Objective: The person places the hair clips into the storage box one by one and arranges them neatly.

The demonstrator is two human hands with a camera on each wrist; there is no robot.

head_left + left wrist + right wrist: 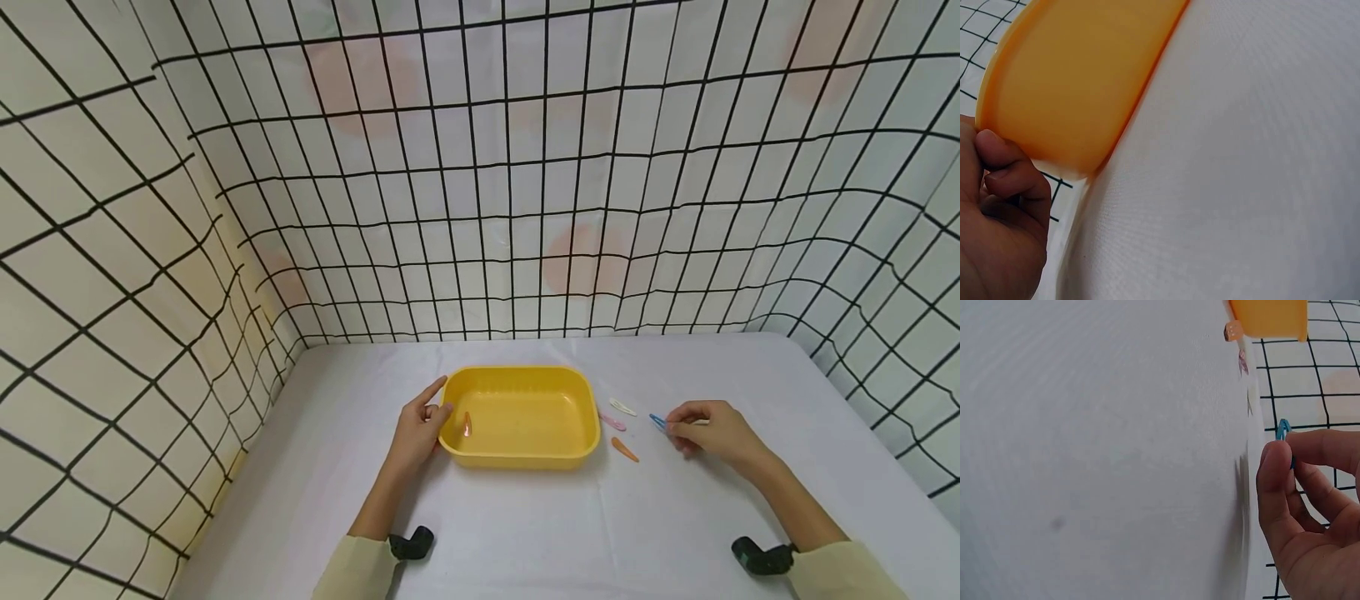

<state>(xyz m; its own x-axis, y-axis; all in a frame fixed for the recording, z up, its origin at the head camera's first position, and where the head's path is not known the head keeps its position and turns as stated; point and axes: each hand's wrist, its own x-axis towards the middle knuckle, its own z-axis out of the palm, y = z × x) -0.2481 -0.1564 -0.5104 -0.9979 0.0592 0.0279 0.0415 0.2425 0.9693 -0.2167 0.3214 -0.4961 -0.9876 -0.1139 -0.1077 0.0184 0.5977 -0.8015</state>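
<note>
A shallow yellow tray (517, 460) sits on the white-covered table, an orange hair clip (467, 424) lying inside near its left end. At that end my left hand (417, 427) grips the rim, with the thumb over the edge; the left wrist view shows curled fingers by the tray's wall (1066, 94). To the right of the tray, my right hand (712, 432) pinches a blue hair clip (1283, 429) between thumb and index finger. Between tray and right hand lie a pale clip (622, 407), a pink clip (612, 422) and another orange clip (625, 450).
Black wire grid panels (510, 208) backed by pale cloth stand along the back and both sides of the table (525, 533). Dark wrist cameras are strapped at the left cuff (412, 543) and right cuff (762, 557).
</note>
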